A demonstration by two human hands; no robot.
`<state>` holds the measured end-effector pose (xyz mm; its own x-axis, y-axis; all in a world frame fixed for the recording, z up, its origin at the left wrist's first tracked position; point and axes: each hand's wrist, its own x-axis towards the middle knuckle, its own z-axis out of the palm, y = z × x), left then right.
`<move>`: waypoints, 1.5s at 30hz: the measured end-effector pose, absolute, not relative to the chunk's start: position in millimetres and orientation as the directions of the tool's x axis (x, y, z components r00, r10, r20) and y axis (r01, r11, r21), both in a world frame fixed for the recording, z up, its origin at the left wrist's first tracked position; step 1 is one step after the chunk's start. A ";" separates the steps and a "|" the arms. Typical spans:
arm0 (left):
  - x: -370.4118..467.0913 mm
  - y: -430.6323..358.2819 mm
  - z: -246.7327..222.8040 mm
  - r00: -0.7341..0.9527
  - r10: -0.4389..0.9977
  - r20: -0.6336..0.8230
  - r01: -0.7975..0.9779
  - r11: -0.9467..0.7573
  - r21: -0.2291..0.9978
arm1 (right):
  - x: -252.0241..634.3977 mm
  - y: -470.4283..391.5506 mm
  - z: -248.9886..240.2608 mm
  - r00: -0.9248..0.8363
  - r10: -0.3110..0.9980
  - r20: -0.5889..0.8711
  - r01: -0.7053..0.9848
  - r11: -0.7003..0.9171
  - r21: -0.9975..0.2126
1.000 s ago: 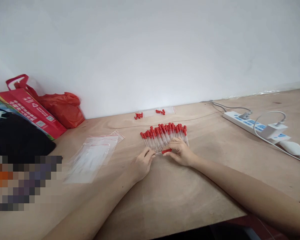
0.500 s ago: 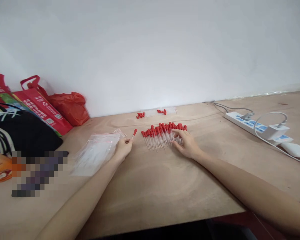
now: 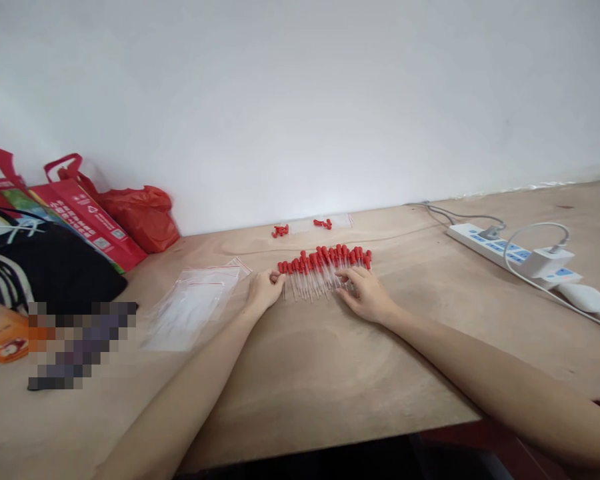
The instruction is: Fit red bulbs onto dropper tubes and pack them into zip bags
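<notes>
See red-topped droppers (image 3: 309, 267) in a row, mostly between left hand (image 3: 265, 291) and right hand (image 3: 367, 295). Likely light, with soft bulbs (image 3: 296, 265) and slick, perhaps brittle stems (image 3: 307, 287); best pinched just below the bulb. Aligned roughly fore-and-aft on the long axis, pointing bulb-first away from both hands. At left, with fingertips gathered; cannot tell whether clamped on a dropper. At right, with thumb and fingers apart beside stems. Left of the left hand, note clear bags (image 3: 187, 317).
</notes>
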<state>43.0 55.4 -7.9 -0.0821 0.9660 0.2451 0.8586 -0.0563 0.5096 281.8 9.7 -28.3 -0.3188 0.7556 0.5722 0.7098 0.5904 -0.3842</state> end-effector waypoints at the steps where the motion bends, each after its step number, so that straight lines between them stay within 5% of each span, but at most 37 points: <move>1: 42.5 55.8 -9.6 -0.059 0.965 0.256 0.859 -0.082 0.505 | 280.7 8.7 -27.8 -0.328 0.757 0.565 0.710 0.592 -0.382; 14: 34.3 42.5 -14.1 0.009 0.903 0.430 0.867 -0.221 0.447 | 285.2 6.1 -29.3 -0.370 0.723 0.583 0.673 0.642 -0.369; 17: 18.3 27.5 -10.5 0.057 0.871 0.487 0.890 -0.265 0.371 | 287.8 -0.6 -26.3 -0.420 0.701 0.576 0.636 0.680 -0.365; 19: -1.3 18.0 -8.2 0.103 0.831 0.546 0.947 -0.251 0.203 | 287.6 -5.2 -24.0 -0.447 0.694 0.565 0.618 0.695 -0.366; 26: -70.2 6.8 -1.7 -0.245 0.899 0.362 0.959 0.279 -0.046 | 279.9 -9.8 -21.7 -0.504 0.673 0.542 0.576 0.729 -0.370; 33: -71.7 15.5 -3.2 -0.274 0.946 0.175 0.952 0.293 -0.091 | 279.4 -8.6 -21.8 -0.522 0.659 0.541 0.552 0.745 -0.375; 37: -73.7 12.0 3.3 -0.246 0.952 0.183 0.961 0.264 -0.084 | 279.2 -9.0 -20.4 -0.528 0.656 0.539 0.553 0.747 -0.368; 40: -68.0 7.6 11.1 -0.170 0.930 0.327 0.983 0.185 -0.015 | 279.0 -9.2 -19.4 -0.532 0.656 0.536 0.555 0.748 -0.364; 43: -45.1 3.5 14.6 -0.101 0.800 0.592 0.957 -0.083 0.276 | 277.9 -9.8 -18.6 -0.531 0.657 0.536 0.546 0.748 -0.377; 45: -20.0 0.2 12.6 -0.177 0.750 0.637 0.809 -0.258 0.528 | 276.2 -10.7 -18.6 -0.512 0.672 0.535 0.532 0.737 -0.417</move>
<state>-20.0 0.2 12.6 -0.1765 0.7504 0.6370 0.8087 -0.2583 0.5284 276.2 -10.7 -18.6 -0.5119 0.6722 0.5349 0.5319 0.7370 -0.4171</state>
